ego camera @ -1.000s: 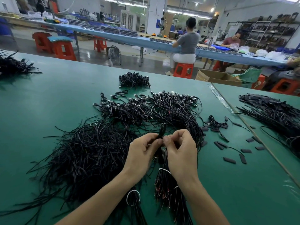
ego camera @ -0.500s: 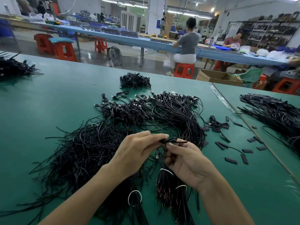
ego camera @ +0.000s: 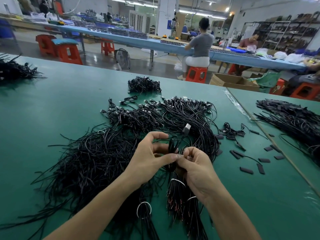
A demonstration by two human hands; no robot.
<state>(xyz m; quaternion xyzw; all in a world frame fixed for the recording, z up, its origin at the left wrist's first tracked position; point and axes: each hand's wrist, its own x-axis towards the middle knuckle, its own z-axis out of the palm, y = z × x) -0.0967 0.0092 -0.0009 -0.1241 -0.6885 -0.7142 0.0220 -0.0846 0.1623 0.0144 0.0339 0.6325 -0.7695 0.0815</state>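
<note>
Over the green table [ego camera: 52, 118] my left hand [ego camera: 149, 158] and my right hand [ego camera: 195, 167] meet above a big heap of black cables [ego camera: 97, 158]. Together they pinch one thin black cable [ego camera: 172, 144], folded into a small coil between the fingertips. Its silver-tipped plug [ego camera: 186, 129] sticks up just above the hands. Below my right hand lie bundles of black cables [ego camera: 176, 196] tied with white bands, showing red wire ends.
A small finished pile of coiled cables [ego camera: 143, 84] lies farther back. Short black sleeve pieces [ego camera: 245, 170] are scattered to the right. Another cable heap [ego camera: 294, 116] covers the neighbouring table, past a seam. More cables [ego camera: 13, 71] sit far left. People work at a blue bench behind.
The cable, held stretched flat between the fingertips before, is now folded into a coil. Its plug end has swung upward. Both hands have stayed over the same spot.
</note>
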